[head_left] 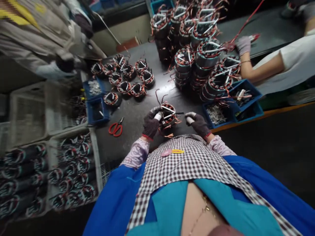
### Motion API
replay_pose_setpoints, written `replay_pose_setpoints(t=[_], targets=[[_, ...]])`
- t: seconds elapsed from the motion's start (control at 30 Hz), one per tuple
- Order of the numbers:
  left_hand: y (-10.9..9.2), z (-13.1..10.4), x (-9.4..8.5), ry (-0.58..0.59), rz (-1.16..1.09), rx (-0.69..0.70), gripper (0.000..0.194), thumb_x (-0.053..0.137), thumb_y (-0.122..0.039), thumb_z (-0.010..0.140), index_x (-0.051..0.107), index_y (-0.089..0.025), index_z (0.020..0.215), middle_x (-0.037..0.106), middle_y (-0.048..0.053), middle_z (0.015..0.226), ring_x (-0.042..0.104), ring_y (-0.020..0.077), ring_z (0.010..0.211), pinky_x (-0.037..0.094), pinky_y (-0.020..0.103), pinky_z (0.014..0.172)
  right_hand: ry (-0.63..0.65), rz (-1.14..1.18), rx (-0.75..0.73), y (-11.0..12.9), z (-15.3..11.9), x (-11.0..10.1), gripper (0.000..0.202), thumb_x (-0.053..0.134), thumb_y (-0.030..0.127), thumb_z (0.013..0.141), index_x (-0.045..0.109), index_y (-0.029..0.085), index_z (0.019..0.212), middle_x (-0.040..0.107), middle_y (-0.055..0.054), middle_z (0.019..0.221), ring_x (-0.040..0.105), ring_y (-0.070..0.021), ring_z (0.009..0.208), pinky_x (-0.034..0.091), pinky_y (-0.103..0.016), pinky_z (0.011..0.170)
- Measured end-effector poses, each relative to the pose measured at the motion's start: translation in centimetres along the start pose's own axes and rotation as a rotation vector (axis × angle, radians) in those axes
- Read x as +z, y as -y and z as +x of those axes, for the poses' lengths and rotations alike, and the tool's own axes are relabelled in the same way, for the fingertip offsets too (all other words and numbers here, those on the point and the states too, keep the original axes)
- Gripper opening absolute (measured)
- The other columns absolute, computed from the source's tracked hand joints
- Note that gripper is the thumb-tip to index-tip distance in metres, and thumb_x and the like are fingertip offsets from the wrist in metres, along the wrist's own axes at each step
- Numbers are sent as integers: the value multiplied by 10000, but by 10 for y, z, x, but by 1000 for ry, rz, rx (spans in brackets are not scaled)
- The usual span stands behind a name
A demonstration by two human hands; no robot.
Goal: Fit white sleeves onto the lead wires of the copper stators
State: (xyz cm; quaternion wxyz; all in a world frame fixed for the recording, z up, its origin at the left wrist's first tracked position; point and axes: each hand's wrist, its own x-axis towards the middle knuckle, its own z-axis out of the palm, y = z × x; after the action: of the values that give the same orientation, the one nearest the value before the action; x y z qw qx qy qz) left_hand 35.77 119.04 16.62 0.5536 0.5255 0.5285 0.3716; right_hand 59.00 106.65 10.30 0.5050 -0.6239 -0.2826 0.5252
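A motor stator (pixel 168 115) with copper windings and white sleeves sits on the dark table just in front of me. My left hand (pixel 152 123), in a dark glove with pale fingertip covers, grips its left rim. Loose wires rise from the stator's far side, and bare copper ends hang toward my apron. A short black sleeve (pixel 179 113) sticks out to the right, toward my right hand (pixel 198 123). That hand is closed, thumb and forefinger pinched together close to the sleeve's end; whatever lies between them is too small to make out.
Red-handled scissors (pixel 115 128) lie left. Several stators (pixel 131 80) stand beyond them, and tall stator stacks (pixel 194 49) at back right. Blue bins (pixel 218 113) flank the work area. Crates (pixel 73 164) of stators stand left. Co-workers' gloved hands (pixel 243 45) show on both sides.
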Motion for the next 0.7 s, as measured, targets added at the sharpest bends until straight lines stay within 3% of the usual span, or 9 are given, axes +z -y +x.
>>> replay_pose_setpoints(t=[0.13,0.3,0.53,0.7], targets=[[6,-1,4,-39,-7,-67,178,842,-167,946,824,-137,1120,853,113,1149,782,236,991,710,401,895,-27,-67,55,-23,6,14,115,807,279,901,738,201,952,709,34,755,608,-139,696,521,-279,693],[6,0,8,-44,23,-81,223,868,-189,933,800,-141,1140,817,52,921,720,169,740,673,305,699,-98,-74,145,-31,31,21,106,811,251,931,713,214,944,707,40,717,634,-153,721,543,-282,724],[10,-1,19,-28,-82,-73,139,797,-98,875,809,-152,1003,869,100,1036,801,225,924,705,355,874,-101,41,203,-59,41,26,346,888,476,772,747,199,925,811,-85,885,724,-247,855,610,-357,794],[20,3,19,5,-97,-74,178,811,-156,893,851,-152,1067,880,119,1116,822,237,949,707,389,930,-203,39,64,-70,51,43,322,772,492,702,754,225,881,838,-116,935,781,-323,947,653,-485,965]])
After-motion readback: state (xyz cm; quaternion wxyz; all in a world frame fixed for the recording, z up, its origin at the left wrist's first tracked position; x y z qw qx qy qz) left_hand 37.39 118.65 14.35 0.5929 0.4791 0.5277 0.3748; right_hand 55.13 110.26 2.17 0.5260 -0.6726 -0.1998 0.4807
